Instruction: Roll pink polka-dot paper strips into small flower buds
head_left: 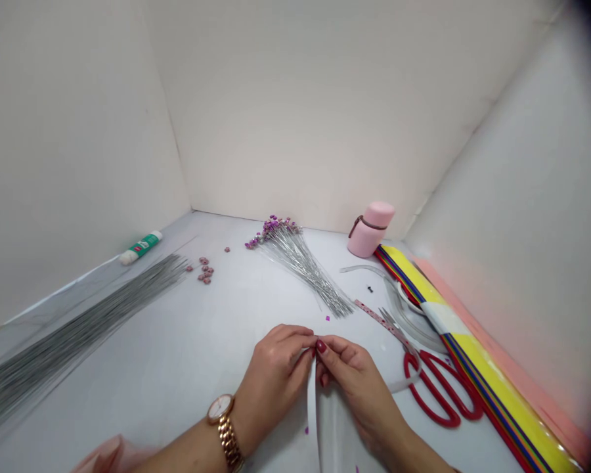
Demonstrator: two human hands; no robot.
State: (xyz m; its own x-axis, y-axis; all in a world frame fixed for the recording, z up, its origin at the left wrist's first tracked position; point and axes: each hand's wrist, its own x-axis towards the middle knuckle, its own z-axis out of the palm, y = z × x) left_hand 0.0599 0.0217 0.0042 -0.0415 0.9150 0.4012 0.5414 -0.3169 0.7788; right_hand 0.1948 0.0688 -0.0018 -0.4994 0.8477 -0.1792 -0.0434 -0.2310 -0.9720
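My left hand [278, 361], with a watch [220, 408] on its wrist, pinches at the middle front of the table. Against its fingertips, my right hand [352, 376] is closed in a pinch too. Between them they grip a narrow white paper strip [312, 420], which hangs down toward me. The fingers cover the strip's upper end. To the right, a pink patterned strip [374, 315] curls round past the scissors and back toward my right hand; whether it joins the white strip I cannot tell. Red-handled scissors [436, 387] lie beside it.
Wire stems with purple and pink tips [310, 269] lie behind my hands. Bare grey wires [93, 315] spread leftward, near small pink folded pieces [205, 270] and a glue stick [142, 247]. A pink flask [371, 230], clear tape roll [414, 309] and coloured sheets [477, 355] stand right.
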